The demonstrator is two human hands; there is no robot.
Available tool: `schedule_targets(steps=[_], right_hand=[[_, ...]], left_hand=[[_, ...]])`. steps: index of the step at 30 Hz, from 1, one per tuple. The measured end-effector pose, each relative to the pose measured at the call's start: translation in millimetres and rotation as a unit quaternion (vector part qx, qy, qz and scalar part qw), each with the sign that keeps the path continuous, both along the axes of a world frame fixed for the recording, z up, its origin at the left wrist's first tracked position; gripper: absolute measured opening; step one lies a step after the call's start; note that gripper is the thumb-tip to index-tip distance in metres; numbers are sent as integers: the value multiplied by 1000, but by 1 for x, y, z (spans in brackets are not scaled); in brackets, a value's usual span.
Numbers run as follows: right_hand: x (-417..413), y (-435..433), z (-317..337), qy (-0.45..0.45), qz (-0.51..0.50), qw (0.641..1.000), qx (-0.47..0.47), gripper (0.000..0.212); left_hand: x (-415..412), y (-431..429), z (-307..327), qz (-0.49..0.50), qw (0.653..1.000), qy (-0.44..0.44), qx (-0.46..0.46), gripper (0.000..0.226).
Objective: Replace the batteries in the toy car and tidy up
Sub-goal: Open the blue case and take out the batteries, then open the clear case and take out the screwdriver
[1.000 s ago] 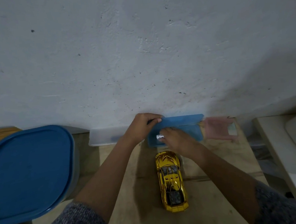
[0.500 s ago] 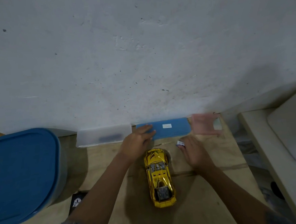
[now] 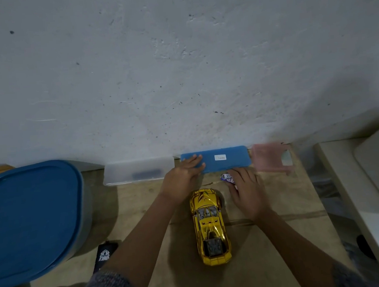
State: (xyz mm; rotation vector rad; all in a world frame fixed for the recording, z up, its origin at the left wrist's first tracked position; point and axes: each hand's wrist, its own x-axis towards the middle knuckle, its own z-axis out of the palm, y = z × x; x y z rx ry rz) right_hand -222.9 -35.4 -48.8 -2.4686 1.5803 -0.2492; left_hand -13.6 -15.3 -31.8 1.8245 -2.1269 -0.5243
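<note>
The right hand [image 3: 245,191] has edged nearer the wall [image 3: 178,65] over the wooden tabletop [image 3: 269,238].

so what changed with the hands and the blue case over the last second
The right hand drew back off the blue case toward the gold car, carrying batteries. The left hand slid to the case's left end. Case, car and clear box stayed put.

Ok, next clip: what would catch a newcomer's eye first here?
The shiny gold toy car in the middle of the wooden table, between both forearms. Then the blue case against the wall, left hand on its end, while the right hand holds a battery. A large blue lid fills the left.
</note>
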Motion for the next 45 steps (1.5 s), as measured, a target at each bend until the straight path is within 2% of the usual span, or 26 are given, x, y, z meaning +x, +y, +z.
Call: schedule_targets(steps=[7,11,16,22,25,27,31,33,35,37,39,41,45], right_hand=[[-3,-4,-6,-80,-13,997,17,30],[1,-13,2,-112,23,992,-57,33],[17,-34,13,-82,78,991,-65,26],[23,-36,19,-28,82,995,-40,39],[26,-35,21,-30,75,997,-19,30],[29,-34,26,-26,60,998,-3,24],[45,-35,46,4,43,999,32,22],[59,-36,59,23,74,996,37,24],[84,-30,66,-6,130,991,31,23],[113,-17,71,-46,178,982,42,23],[143,-4,72,-51,223,971,64,31],[168,4,66,-3,262,963,68,38],[199,7,58,112,284,951,46,43]], left_hand=[[1,-2,-3,-11,1000,-9,-4,42],[0,-2,-1,-20,999,-27,-4,44],[-3,-1,-2,-9,1000,-23,-9,47],[-10,1,0,17,1000,-11,-18,49],[-12,3,2,35,999,12,6,49],[-12,8,7,83,995,52,1,44],[9,42,23,273,946,165,-64,40],[31,64,24,352,910,202,-87,44],[59,83,19,411,876,234,-96,56],[81,94,11,421,865,258,-85,74],[96,99,3,413,855,308,-50,88],[109,100,-6,397,841,366,-26,95],[120,95,-16,388,798,462,-12,89]])
